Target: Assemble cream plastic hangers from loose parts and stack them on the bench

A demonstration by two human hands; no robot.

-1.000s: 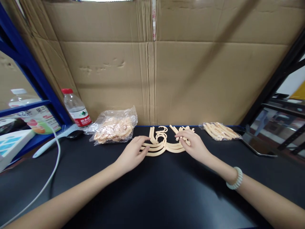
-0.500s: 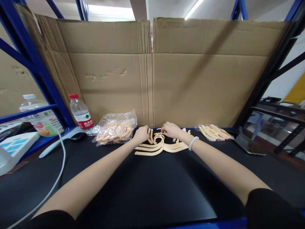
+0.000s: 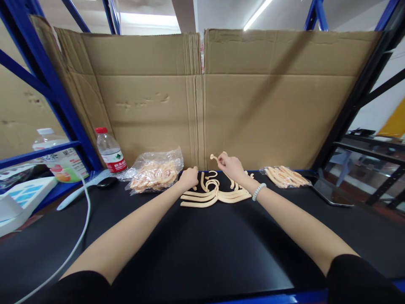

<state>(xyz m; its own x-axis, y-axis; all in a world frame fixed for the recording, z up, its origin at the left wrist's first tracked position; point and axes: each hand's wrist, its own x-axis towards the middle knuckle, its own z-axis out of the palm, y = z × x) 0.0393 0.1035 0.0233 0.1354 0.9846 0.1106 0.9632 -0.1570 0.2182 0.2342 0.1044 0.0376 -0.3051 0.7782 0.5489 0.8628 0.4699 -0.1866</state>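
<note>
My right hand (image 3: 232, 165) is raised above the black table, its fingers closed on a small cream curved piece (image 3: 213, 157) with a rounded end. Beside the arrangement my left hand (image 3: 189, 178) is closed, apparently round a short cream strip (image 3: 195, 187), mostly hidden by the fingers. Between the hands lie a cream ring-like spiral (image 3: 212, 184), a small hooked piece (image 3: 213, 174) and a straight strip (image 3: 203, 181). Long curved cream strips (image 3: 199, 204) fan out to both sides in front. More short pieces (image 3: 236, 185) lie partly behind my right wrist.
A clear bag of cream pieces (image 3: 155, 175) lies left, another bag (image 3: 286, 176) right, near a dark flat device (image 3: 332, 195). A red-capped bottle (image 3: 111, 154) stands left. A white cable (image 3: 85, 211) crosses the table's left side. Cardboard (image 3: 253, 101) walls the back.
My right hand has lifted from the table with the small curved piece in its fingers. The strip by my left hand has shifted away from its neighbour. The view has moved slightly.
</note>
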